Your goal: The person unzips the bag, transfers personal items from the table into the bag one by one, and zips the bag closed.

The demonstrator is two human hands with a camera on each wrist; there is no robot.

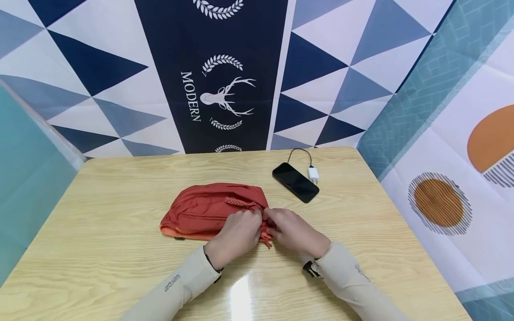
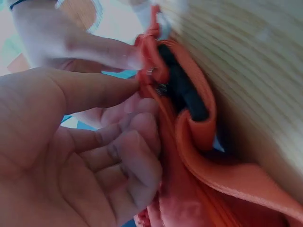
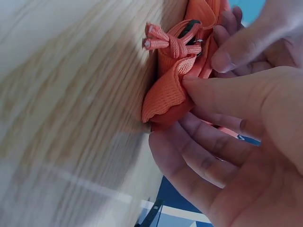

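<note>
A red waist bag (image 1: 217,203) with orange trim lies on the wooden table, and both hands are at its right end. My left hand (image 1: 239,229) pinches the bag's edge by the zipper, close to a knotted orange pull cord (image 3: 175,45). With thumb and fingers my right hand (image 1: 295,232) holds the bag's end corner, where an orange webbing strap (image 3: 165,94) folds over. A black buckle piece (image 2: 187,87) shows within the folded strap in the left wrist view. The zipper's slider is partly hidden behind the fingers.
Behind and to the right of the bag lies a black phone (image 1: 296,182). Beside it is a white charger plug (image 1: 312,174) with a thin black cable (image 1: 299,149). Patterned cloth (image 1: 237,76) hangs along the table's back edge.
</note>
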